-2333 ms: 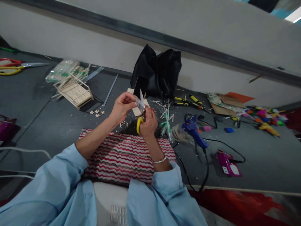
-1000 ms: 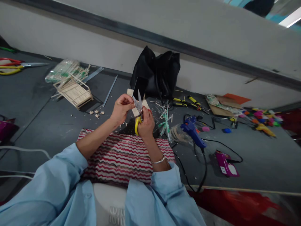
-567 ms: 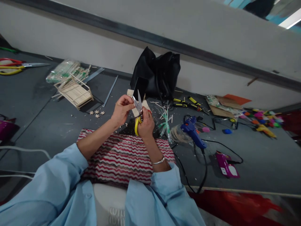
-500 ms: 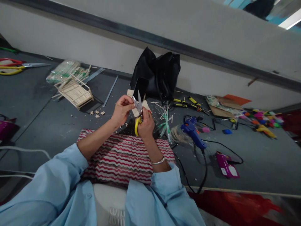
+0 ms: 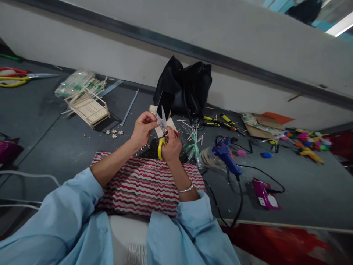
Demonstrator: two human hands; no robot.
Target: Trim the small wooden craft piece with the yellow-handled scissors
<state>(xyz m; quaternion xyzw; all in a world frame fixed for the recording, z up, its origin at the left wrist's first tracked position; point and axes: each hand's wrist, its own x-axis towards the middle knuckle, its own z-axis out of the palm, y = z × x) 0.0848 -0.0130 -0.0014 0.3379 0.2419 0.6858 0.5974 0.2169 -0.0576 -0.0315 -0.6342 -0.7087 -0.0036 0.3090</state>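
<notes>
My right hand is closed round the yellow handles of a pair of scissors, whose blades point up and stand slightly apart. My left hand pinches something small at the blades; it is too small to make out. Both hands hover over a red-and-white striped cloth on my lap and the dark grey floor.
A black bag leans on the wall behind my hands. At left lie a stick-built frame, a packet of sticks, small wooden flowers and other scissors. To the right: a blue glue gun, pliers, a purple device, coloured bits.
The hands have stayed almost in place, a little lower than 2.3 s ago. The scissor blades have shifted slightly at my left fingertips.
</notes>
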